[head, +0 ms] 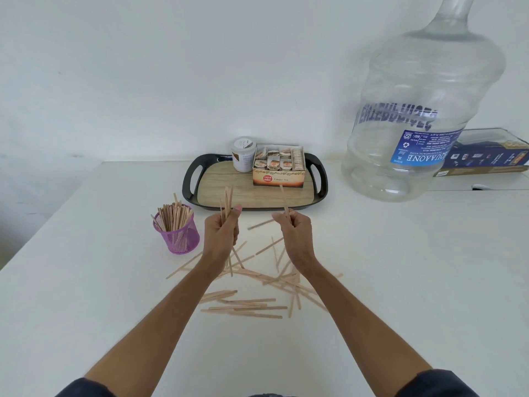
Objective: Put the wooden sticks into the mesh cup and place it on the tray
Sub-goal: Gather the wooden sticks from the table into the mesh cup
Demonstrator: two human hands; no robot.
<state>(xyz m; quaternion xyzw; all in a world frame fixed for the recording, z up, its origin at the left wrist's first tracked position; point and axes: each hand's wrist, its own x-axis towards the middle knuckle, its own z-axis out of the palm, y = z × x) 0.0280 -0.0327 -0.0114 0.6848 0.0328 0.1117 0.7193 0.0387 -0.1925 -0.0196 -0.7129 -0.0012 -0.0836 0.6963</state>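
The left hand (221, 230) grips a small bundle of wooden sticks (227, 203); the right hand (294, 229) pinches a single stick (284, 200); loose sticks (257, 282) litter the tabletop (86, 310) middle beneath; the purple mesh cup (179, 236), stick-filled, stands toward the left edge, near the tray (319, 181) at the far edge.

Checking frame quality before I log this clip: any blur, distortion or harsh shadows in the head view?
Head view: even, soft light, only faint shadows under the loose sticks; wide-angle bending leans the water jug inward and stretches the forearms; jug lettering is slightly smeared; left hand, right hand and purple mesh cup are fairly sharp; no strong glare on the tray.
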